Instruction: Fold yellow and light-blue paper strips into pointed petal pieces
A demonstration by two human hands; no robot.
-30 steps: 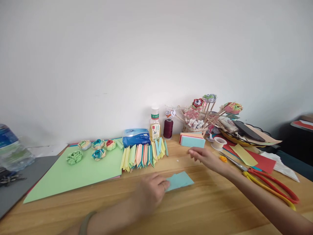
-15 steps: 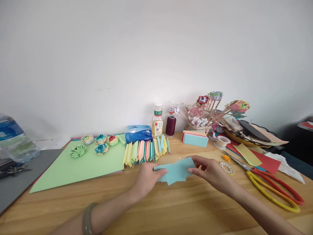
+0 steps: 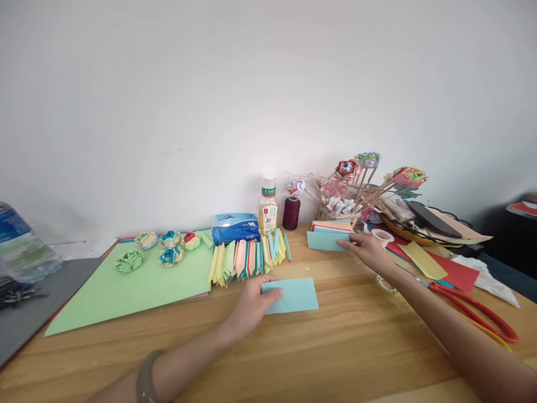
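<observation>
A light blue paper rectangle (image 3: 296, 295) is pinched at its left end between the thumb and fingers of my left hand (image 3: 258, 299), above the wooden table. Farther back on the right, my right hand (image 3: 364, 247) grips another blue paper (image 3: 324, 240) by its right end. That paper is held in front of a stack of coloured paper strips (image 3: 333, 225), partly covering it. Several folded coloured strips (image 3: 247, 260) stand in a row behind my left hand.
Several paper flowers (image 3: 171, 256) lie on a green sheet (image 3: 168, 291) at the left. Behind are a tissue pack (image 3: 235, 228), a bottle (image 3: 269, 210) and a thread spool (image 3: 291, 214). Scissors (image 3: 478, 308) and a tape roll (image 3: 386, 285) lie near my right forearm.
My right hand has moved back and right to the paper stack, with a blue paper now in its fingers. My left hand still holds a blue paper; the two overlapping pieces are apart.
</observation>
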